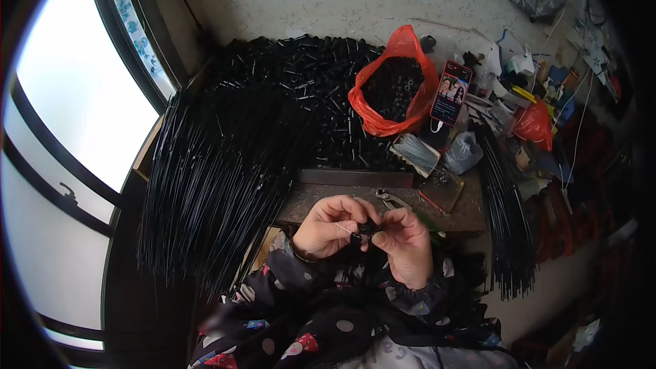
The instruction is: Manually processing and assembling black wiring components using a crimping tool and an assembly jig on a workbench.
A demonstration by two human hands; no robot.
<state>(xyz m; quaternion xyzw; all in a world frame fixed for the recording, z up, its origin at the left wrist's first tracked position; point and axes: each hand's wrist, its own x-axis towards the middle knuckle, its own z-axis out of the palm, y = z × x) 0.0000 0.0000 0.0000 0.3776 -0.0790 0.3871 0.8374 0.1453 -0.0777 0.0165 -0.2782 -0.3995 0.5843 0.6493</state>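
Observation:
Close to my body, in front of the table's near edge, my left hand [333,227] and my right hand [405,241] meet at a small black part [369,226]. Thumb and fingers of both hands pinch it from either side. A thin pale strand, perhaps wire, shows by my left thumb. The part's exact kind is too small to make out. Just beyond my hands, a pair of pliers [392,198] lies on the wooden table [321,203].
A heap of small black parts [301,72] covers the table's back. Long black rods [212,184] hang off the left, with another bundle [506,232] at right. A red plastic bag [362,111] holds black pieces. Nearby are a phone [451,93] and a box of thin pins [415,154].

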